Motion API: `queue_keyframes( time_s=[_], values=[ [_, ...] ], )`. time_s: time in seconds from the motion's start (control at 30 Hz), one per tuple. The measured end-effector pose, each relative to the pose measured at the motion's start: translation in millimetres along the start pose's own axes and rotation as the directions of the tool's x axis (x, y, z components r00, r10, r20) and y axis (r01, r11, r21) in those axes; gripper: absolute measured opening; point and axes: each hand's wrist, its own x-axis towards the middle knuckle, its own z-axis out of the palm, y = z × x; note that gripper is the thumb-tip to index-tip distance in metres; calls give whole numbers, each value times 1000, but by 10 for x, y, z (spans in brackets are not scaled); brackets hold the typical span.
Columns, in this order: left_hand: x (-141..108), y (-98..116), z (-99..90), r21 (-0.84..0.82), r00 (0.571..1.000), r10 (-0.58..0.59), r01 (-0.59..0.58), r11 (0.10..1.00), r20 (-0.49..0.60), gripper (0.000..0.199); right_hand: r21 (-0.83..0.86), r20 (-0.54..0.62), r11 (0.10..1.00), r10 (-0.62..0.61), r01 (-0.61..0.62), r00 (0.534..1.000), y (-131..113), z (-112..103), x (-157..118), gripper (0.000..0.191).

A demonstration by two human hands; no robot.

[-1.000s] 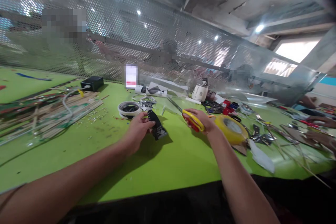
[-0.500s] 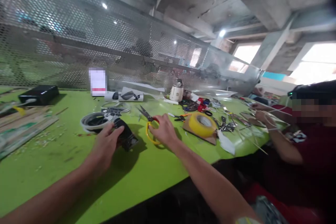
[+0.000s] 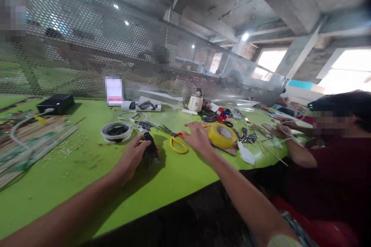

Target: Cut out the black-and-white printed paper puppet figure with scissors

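Note:
My left hand [image 3: 132, 156] is closed around a dark, curved piece [image 3: 151, 150] with some grey at its lower end. Its exact kind is not clear. Scissors [image 3: 179, 145] with one yellow and one red handle loop lie on the green table, blades partly spread and pointing away to the left. Beside the red loop, my right hand [image 3: 198, 139] hovers with fingers apart and nothing visible in them. Just beyond the left hand is a grey-and-black patterned cut-out [image 3: 144, 126]. A roll of yellow tape [image 3: 222, 136] sits right of my right hand.
On the left are a coiled white band [image 3: 116, 132], wooden strips [image 3: 43, 142] and a black box [image 3: 55, 104] with a cable. A white bottle [image 3: 195, 101] stands near the mesh screen [image 3: 130, 58]. At right, a person [image 3: 333, 170] works among scattered tools.
My right hand has let go of the scissors and moved off to the right and away. The left hand, still holding the dark piece, has shifted slightly right. The view has turned slightly.

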Motion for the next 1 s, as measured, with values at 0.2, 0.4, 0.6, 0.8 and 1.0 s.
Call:
queue_keyframes(
  time_s=[0.2, 0.4, 0.6, 0.8, 1.0],
  values=[
    [-28, -4, 28, 39, 999, -24, 22, 999, 41, 20, -164, 33, 966, 208, -200, 978, 952, -402, -12, 38],
    [-34, -29, 30, 81, 997, -21, 16, 997, 68, 22, -128, 112, 973, 208, -193, 972, 1258, -111, -154, 40],
    [-9, -52, 10, 104, 997, -22, 13, 994, 80, 24, -83, 35, 959, 275, -271, 961, 1559, -354, 114, 42],
    [15, -69, 5, 117, 996, -42, 32, 993, 82, 24, -201, 0, 848, 500, -490, 866, 2074, -586, 519, 38],
    [21, -68, -3, 154, 996, -52, 40, 987, 69, 22, -315, 75, 779, 590, -543, 804, 2351, -369, 641, 31]
  ],
)
